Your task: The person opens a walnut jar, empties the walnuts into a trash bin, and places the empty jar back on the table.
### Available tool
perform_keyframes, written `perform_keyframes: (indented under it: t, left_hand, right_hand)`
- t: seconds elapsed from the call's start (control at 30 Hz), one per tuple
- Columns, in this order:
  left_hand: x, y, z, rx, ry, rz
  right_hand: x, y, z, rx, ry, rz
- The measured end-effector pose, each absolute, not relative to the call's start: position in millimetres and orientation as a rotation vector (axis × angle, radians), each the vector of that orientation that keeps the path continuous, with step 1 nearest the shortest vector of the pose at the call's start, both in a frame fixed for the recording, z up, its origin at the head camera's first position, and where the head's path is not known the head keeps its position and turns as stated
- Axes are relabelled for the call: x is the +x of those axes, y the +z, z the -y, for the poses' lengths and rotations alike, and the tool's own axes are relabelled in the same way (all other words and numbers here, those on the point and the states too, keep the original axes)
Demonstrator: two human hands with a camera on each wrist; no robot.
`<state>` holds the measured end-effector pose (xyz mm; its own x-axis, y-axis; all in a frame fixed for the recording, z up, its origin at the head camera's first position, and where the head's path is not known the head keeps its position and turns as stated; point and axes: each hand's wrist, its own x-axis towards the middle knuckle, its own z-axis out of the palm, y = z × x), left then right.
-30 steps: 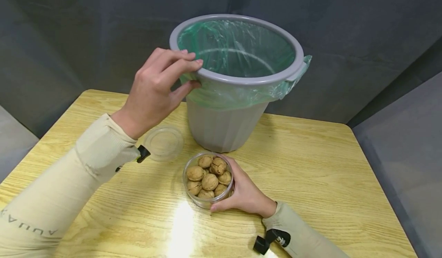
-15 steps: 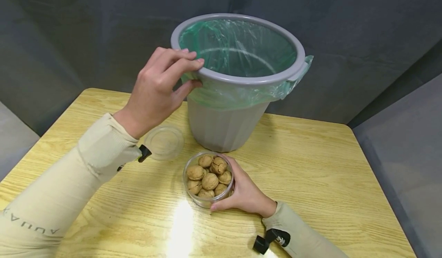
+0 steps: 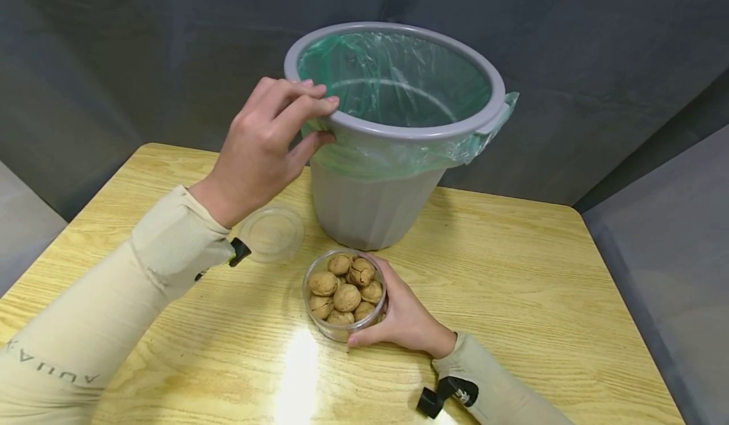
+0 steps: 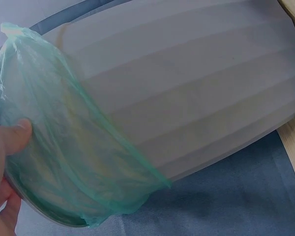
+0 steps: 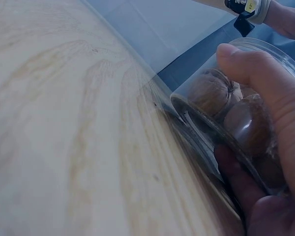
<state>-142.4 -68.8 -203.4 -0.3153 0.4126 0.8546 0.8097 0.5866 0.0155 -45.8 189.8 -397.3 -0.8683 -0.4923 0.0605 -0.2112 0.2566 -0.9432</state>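
A grey trash can point(image 3: 364, 210) stands at the back of the table, lined with a thin green plastic bag point(image 3: 398, 77) folded over its rim. My left hand point(image 3: 256, 143) grips the near-left rim, fingers over the top and thumb point(image 4: 18, 135) pressed on the bag outside. In front of the can, a round clear plastic container point(image 3: 336, 332) without its lid holds several whole walnuts point(image 3: 346, 298). From the right my right hand point(image 3: 407, 317) curls round it. The right wrist view shows a finger point(image 5: 236, 172) at the container's lower edge.
A clear round lid point(image 3: 273, 235) lies flat on the wood-grain table point(image 3: 529, 286), left of the can and partly behind my left wrist. Dark grey cloth point(image 3: 569, 96) hangs behind the table. A black device point(image 3: 450, 393) is strapped to the right wrist.
The trash can and left hand appear very slightly farther right in the head view. Both hands keep the same hold, and the walnuts lie as before.
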Motion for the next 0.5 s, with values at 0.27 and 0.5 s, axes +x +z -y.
perform_keyframes:
  t: [0.27,0.5]
  left_hand:
    - [-141.9,-202.9,69.2,-0.987,-0.561,1.935]
    - [-142.3,-202.7,69.2,-0.991,-0.552,1.935]
  right_hand:
    - [-45.5,-396.5,-189.5,-0.662,-1.693,-2.24]
    - [-45.3,-396.9,-189.4,-0.672,-1.69,-2.256]
